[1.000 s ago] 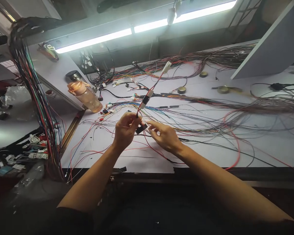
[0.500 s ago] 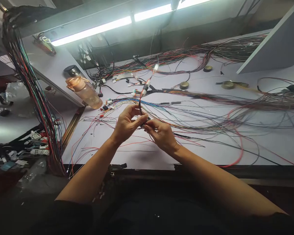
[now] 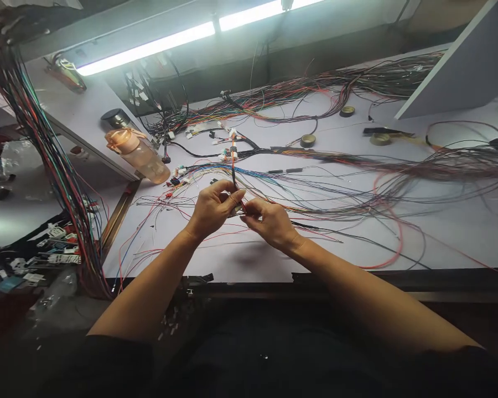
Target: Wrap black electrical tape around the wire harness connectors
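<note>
The wire lead (image 3: 233, 176) is held above the surface (image 3: 257, 257), in front of the body. The grip of the left hand (image 3: 211, 210) is closed on the lead between thumb and fingers. The grip of the right hand (image 3: 274, 224) is pinched on the lower part of the same lead, just beside the left fingertips; the part enclosed there is mostly hidden. The lead is extended upward from the left hand, toward white connectors (image 3: 228, 155). Loose wires (image 3: 327, 193) are spread across the surface beyond the hands. A bottle (image 3: 143, 158) is located at the left, and tape rolls (image 3: 307, 140) are placed farther back.
</note>
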`<action>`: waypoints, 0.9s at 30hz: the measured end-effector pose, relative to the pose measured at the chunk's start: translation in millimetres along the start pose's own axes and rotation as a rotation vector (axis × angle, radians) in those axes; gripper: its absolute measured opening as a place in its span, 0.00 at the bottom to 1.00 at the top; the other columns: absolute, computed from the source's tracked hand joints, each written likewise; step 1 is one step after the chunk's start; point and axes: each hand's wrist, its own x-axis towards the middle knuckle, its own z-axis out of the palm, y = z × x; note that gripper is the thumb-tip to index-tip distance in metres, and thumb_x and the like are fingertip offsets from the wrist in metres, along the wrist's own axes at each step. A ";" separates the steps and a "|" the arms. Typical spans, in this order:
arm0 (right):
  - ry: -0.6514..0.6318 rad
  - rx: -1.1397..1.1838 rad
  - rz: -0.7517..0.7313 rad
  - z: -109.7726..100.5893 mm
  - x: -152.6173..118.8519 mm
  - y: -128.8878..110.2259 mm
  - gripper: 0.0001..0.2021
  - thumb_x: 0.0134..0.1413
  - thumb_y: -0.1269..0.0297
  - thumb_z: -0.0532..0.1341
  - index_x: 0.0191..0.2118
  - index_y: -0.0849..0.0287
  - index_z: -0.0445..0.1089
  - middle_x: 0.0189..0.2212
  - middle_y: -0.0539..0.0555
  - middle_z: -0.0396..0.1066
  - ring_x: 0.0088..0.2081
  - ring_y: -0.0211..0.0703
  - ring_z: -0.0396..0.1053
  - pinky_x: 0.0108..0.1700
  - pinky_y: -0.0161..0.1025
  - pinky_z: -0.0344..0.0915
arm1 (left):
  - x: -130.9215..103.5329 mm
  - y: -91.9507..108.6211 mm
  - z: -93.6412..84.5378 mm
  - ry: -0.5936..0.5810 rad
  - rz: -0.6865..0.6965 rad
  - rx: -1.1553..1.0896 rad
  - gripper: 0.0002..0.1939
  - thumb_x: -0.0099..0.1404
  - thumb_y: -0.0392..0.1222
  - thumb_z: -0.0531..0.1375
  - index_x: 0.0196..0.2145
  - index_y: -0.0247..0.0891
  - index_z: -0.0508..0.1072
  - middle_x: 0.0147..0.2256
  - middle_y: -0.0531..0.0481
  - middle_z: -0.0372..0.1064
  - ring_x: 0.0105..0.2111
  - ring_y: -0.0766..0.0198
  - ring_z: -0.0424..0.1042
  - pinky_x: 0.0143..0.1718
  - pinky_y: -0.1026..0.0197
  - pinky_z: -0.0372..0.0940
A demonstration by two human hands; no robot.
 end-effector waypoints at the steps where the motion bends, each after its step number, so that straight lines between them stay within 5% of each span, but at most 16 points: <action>1: 0.030 -0.040 -0.032 0.1 -1.2 -0.8 0.07 0.54 0.64 0.62 0.40 0.54 0.69 0.33 0.49 0.76 0.34 0.42 0.72 0.38 0.38 0.63 | 1.0 1.7 0.2 0.005 -0.007 0.000 0.16 0.56 0.50 0.69 0.29 0.36 0.71 0.21 0.50 0.67 0.18 0.66 0.68 0.18 0.67 0.64; 6: 0.284 -0.259 -0.252 0.8 -8.6 -11.6 0.15 0.53 0.61 0.61 0.46 0.58 0.64 0.43 0.55 0.72 0.44 0.47 0.69 0.45 0.44 0.58 | 1.2 7.7 5.3 0.070 -0.128 -0.112 0.19 0.53 0.52 0.70 0.26 0.34 0.70 0.21 0.49 0.67 0.19 0.65 0.68 0.17 0.67 0.65; 12: 0.304 -0.409 -0.265 15.4 1.4 -24.1 0.08 0.57 0.64 0.58 0.42 0.57 0.67 0.42 0.56 0.69 0.43 0.47 0.64 0.42 0.43 0.55 | 0.9 5.8 12.0 0.184 -0.247 -0.280 0.21 0.45 0.50 0.73 0.21 0.33 0.68 0.20 0.53 0.63 0.18 0.71 0.61 0.15 0.70 0.58; 17: 0.348 -0.506 -0.224 20.9 10.5 -24.9 0.05 0.60 0.66 0.57 0.40 0.55 0.70 0.39 0.54 0.69 0.39 0.45 0.62 0.40 0.44 0.52 | -0.9 3.9 11.3 0.221 -0.286 -0.309 0.21 0.44 0.52 0.73 0.22 0.33 0.70 0.23 0.51 0.65 0.23 0.68 0.65 0.21 0.67 0.63; 24: 0.480 -0.231 -0.324 18.5 1.5 -8.7 0.07 0.62 0.65 0.58 0.40 0.50 0.73 0.36 0.52 0.70 0.39 0.42 0.66 0.45 0.44 0.56 | -6.7 -7.9 16.2 0.263 -0.116 -0.291 0.19 0.51 0.53 0.71 0.25 0.32 0.74 0.25 0.49 0.68 0.23 0.69 0.66 0.23 0.67 0.63; 27: 0.546 0.045 -0.234 20.0 -2.3 -6.3 0.07 0.60 0.64 0.58 0.40 0.53 0.72 0.37 0.54 0.69 0.40 0.43 0.67 0.44 0.43 0.62 | -6.8 -20.0 17.3 0.309 -0.025 -0.248 0.17 0.54 0.51 0.69 0.26 0.33 0.76 0.25 0.49 0.70 0.25 0.69 0.67 0.28 0.67 0.65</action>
